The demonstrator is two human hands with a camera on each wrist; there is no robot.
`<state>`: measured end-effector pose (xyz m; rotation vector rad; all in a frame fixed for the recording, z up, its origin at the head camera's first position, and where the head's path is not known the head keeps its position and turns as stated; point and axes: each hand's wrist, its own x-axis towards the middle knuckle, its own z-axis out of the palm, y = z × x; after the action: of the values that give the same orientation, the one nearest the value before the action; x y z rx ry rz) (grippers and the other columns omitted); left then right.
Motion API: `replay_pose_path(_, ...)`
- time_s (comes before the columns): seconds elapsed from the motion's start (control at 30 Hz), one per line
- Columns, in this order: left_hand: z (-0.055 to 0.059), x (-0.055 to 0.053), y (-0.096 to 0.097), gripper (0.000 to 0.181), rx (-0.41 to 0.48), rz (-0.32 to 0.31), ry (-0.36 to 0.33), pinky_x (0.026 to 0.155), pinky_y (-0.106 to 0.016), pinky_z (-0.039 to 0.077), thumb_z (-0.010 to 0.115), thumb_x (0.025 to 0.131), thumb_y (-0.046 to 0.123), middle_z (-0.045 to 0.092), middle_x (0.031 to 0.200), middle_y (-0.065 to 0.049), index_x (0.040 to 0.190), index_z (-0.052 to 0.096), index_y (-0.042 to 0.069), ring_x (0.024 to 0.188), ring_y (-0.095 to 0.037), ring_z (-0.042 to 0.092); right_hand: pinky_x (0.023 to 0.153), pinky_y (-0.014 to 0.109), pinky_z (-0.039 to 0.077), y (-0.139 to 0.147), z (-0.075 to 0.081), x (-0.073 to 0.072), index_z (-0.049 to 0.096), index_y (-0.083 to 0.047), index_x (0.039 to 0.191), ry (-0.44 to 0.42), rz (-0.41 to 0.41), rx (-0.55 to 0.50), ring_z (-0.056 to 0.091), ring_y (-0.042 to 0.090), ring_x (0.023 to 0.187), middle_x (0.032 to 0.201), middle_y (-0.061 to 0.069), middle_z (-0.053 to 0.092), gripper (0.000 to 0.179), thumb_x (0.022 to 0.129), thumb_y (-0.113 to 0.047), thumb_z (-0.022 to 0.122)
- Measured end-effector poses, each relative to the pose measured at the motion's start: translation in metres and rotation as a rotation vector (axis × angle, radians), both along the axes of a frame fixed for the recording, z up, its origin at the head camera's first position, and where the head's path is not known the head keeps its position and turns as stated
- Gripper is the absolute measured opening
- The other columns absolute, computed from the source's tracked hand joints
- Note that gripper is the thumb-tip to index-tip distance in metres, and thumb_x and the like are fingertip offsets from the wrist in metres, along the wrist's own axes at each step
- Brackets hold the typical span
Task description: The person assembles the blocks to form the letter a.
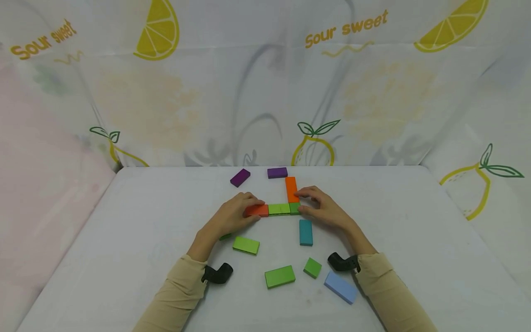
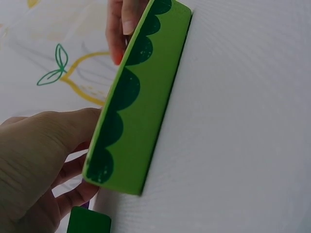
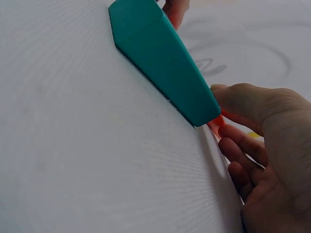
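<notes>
My left hand [image 1: 234, 213] holds a red-orange block [image 1: 258, 210], thumb along its near side and fingers over its far side. That block lies end to end with a light green block [image 1: 279, 209] and a small green block [image 1: 294, 208]. From the small one, an orange block [image 1: 292, 189] runs away toward the back. My right hand [image 1: 325, 208] is at this corner, its thumb at the small green block's right end and its fingertips at the orange block's side. In the right wrist view, a teal block [image 3: 155, 63] partly covers what the fingers touch.
Two purple blocks [image 1: 240, 177] lie at the table's back edge. Nearer me on the white table [image 1: 124, 258] are light green [image 1: 246, 246], green [image 1: 280, 277], small green [image 1: 312, 268] and pale blue [image 1: 340, 287] blocks. Another green block [image 1: 225, 237] is half hidden beneath the left wrist.
</notes>
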<state>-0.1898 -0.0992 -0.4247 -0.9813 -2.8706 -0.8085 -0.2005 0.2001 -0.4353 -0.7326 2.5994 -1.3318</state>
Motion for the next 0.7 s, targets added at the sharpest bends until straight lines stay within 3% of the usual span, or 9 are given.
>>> replay_pose_path(0.1,-0.001,0.0,0.0,0.036,-0.005,0.001,0.0,0.091,-0.038,0.049,0.069,0.086,0.025,0.062,0.115,-0.002,0.12,0.064,0.015,0.107,-0.017,0.056,0.108,0.052,0.032,0.0,0.001,0.001,0.055,-0.013,0.129,-0.001,-0.001,0.004,0.046,0.026,0.124,0.13,0.008,0.051,0.042,0.09,-0.023,0.065)
replay_pose_path(0.33,-0.001,-0.001,0.0,0.036,-0.014,0.008,-0.028,0.092,-0.038,0.049,0.068,0.087,0.026,0.061,0.116,-0.001,0.121,0.064,0.016,0.108,-0.017,0.055,0.107,0.055,0.031,-0.012,0.033,0.018,0.053,0.002,0.128,-0.029,0.002,0.005,0.045,0.036,0.122,0.13,0.021,0.049,0.041,0.09,-0.008,0.062)
replay_pose_path(0.7,0.002,0.0,0.0,0.038,-0.022,0.016,-0.057,0.093,-0.038,0.048,0.068,0.087,0.028,0.06,0.118,0.0,0.123,0.063,0.017,0.11,-0.017,0.053,0.106,0.055,0.032,-0.012,0.034,0.018,0.053,0.003,0.128,-0.02,0.002,0.008,0.045,0.036,0.121,0.13,0.022,0.049,0.041,0.089,-0.008,0.063)
